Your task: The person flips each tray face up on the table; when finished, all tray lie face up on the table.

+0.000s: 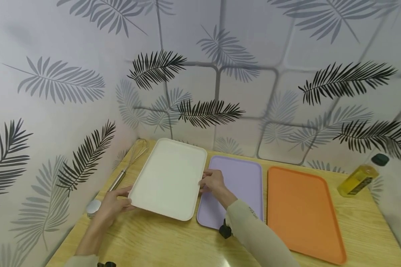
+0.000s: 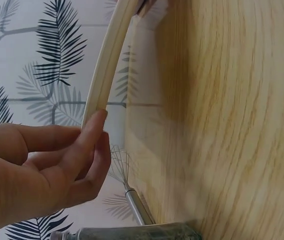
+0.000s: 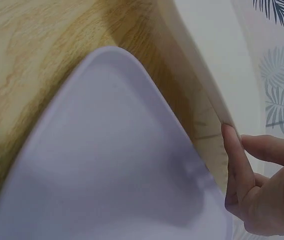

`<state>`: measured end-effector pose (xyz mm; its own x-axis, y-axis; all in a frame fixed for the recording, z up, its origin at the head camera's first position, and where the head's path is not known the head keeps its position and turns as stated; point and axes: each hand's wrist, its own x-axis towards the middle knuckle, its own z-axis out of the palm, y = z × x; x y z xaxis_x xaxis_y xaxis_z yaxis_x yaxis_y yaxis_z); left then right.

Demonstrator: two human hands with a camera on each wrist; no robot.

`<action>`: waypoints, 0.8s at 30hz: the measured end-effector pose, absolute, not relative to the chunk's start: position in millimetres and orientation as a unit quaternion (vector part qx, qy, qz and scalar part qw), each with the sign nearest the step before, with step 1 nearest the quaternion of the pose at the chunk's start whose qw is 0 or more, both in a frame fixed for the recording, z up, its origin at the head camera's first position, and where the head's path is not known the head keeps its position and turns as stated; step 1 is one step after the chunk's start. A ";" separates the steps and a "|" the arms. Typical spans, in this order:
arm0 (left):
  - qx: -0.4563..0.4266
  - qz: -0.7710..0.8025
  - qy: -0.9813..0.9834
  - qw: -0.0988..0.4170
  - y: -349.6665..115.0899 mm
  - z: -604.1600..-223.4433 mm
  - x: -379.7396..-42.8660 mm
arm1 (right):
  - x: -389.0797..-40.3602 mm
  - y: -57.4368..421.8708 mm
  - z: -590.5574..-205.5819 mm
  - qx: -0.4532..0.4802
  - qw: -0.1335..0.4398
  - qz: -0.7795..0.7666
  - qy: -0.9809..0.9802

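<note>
A white rectangular tray point(image 1: 170, 178) is held up off the wooden table, its near edge raised. My left hand point(image 1: 115, 203) pinches its near left corner; in the left wrist view the thumb and fingers point(image 2: 94, 125) grip the rim, with a gap above the table. On the opposite side my right hand point(image 1: 213, 181) pinches the right rim, fingers below and one digit on top in the right wrist view. Beneath the right hand lies a purple tray point(image 1: 242, 181), flat on the table. Just past the left hand is a whisk point(image 1: 120, 180).
An orange tray point(image 1: 302, 211) lies flat to the right of the purple one. Beyond it stands an oil bottle point(image 1: 359, 180) with a dark cap. A jar with a pale lid point(image 1: 93, 206) is by the left wrist. Patterned walls border the wooden table point(image 1: 160, 241) behind and left.
</note>
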<state>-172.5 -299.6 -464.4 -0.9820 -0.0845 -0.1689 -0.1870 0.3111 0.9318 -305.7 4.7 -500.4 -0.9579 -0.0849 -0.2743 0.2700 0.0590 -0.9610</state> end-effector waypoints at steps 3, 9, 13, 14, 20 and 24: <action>-0.082 0.560 0.824 0.034 -300.0 -466.2 -175.9 | -307.4 3.4 -496.0 0.061 0.126 -0.678 0.722; -0.124 0.546 0.828 0.024 -296.6 -473.5 -185.9 | -312.9 -0.5 -496.7 0.059 0.127 -0.677 0.723; -0.142 0.515 0.845 0.014 -294.1 -480.2 -192.4 | -314.4 -3.8 -501.2 0.057 0.135 -0.677 0.721; -0.144 0.500 0.854 0.008 -293.8 -481.8 -193.5 | -314.4 -4.7 -501.9 0.056 0.136 -0.676 0.722; -0.136 0.444 0.886 -0.002 -294.4 -489.7 -195.5 | -316.0 -11.8 -503.2 0.043 0.131 -0.657 0.741; -0.136 0.436 0.890 -0.005 -297.4 -498.3 -197.7 | -318.7 -17.0 -505.1 0.049 0.133 -0.646 0.750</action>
